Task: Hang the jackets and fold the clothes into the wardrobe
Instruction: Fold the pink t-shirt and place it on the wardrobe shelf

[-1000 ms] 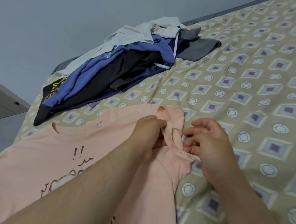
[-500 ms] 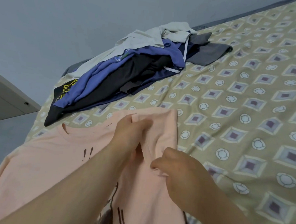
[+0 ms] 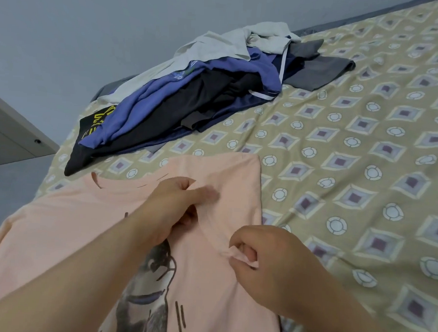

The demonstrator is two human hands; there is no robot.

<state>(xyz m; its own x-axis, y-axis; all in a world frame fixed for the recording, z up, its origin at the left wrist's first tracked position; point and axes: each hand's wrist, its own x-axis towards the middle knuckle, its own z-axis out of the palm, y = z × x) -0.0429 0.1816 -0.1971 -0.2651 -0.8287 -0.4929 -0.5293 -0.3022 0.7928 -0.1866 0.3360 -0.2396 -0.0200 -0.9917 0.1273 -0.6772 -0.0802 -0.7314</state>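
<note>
Pile of clothes point(image 3: 191, 101) heaped upper centre on bed point(image 3: 365, 153): white, blue, black, grey layers, garment count hard to tell. Grey cabinet point(image 3: 8, 139) corner at left edge, cut off. Peach T-shirt point(image 3: 51, 238) spread lower left on bed, bottom out of frame, print half hidden behind forearms. Left hand point(image 3: 175, 209) pinches shirt cloth at centre, fingertips blurred. Right hand point(image 3: 266, 259) grips small fold, lower centre.

Left hand point(image 3: 175, 209) pinching peach shirt point(image 3: 57, 233), right hand point(image 3: 266, 259) likewise, forearms outstretched
</note>
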